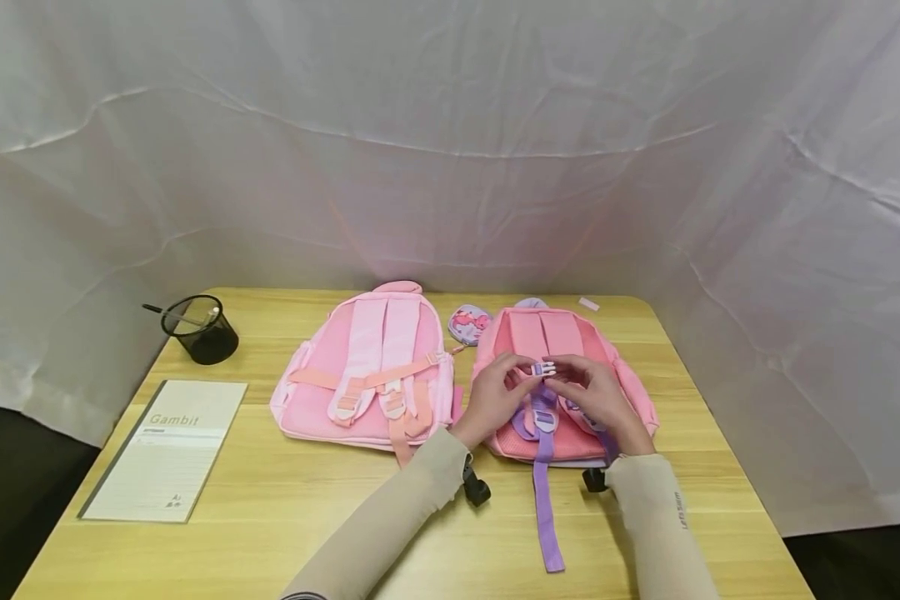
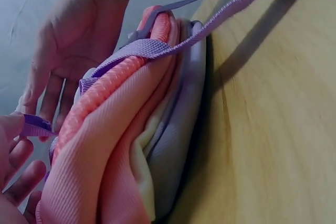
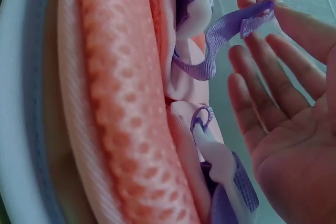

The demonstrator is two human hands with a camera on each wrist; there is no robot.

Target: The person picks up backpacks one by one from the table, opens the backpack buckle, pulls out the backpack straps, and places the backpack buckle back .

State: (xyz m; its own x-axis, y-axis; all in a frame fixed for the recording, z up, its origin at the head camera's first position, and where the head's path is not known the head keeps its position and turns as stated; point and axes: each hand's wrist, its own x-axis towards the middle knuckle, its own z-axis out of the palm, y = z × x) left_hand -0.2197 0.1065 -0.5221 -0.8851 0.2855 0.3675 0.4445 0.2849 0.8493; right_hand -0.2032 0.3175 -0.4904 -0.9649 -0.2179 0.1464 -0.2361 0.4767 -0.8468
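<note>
A coral-pink backpack (image 1: 504, 337) lies on the table, straps facing up. Above it, my left hand (image 1: 491, 398) pinches a white pronged buckle (image 1: 540, 369) on a purple strap. My right hand (image 1: 596, 396) holds the buckle's pronged end from the other side, thumb and index finger bent towards it. In the right wrist view, purple webbing (image 3: 215, 43) runs up to the fingertips, and the other right fingers (image 3: 278, 90) are spread out. The buckle itself is mostly hidden in both wrist views. A long purple strap (image 1: 543, 500) trails towards the table's front.
A lighter pink backpack (image 1: 330, 350) with orange straps lies to the left. Between the bags sits a small round pouch (image 1: 468, 325). Further left are a black mesh pen holder (image 1: 208, 337) and a notebook (image 1: 165, 467). A small paper slip (image 1: 588, 304) lies near the back edge.
</note>
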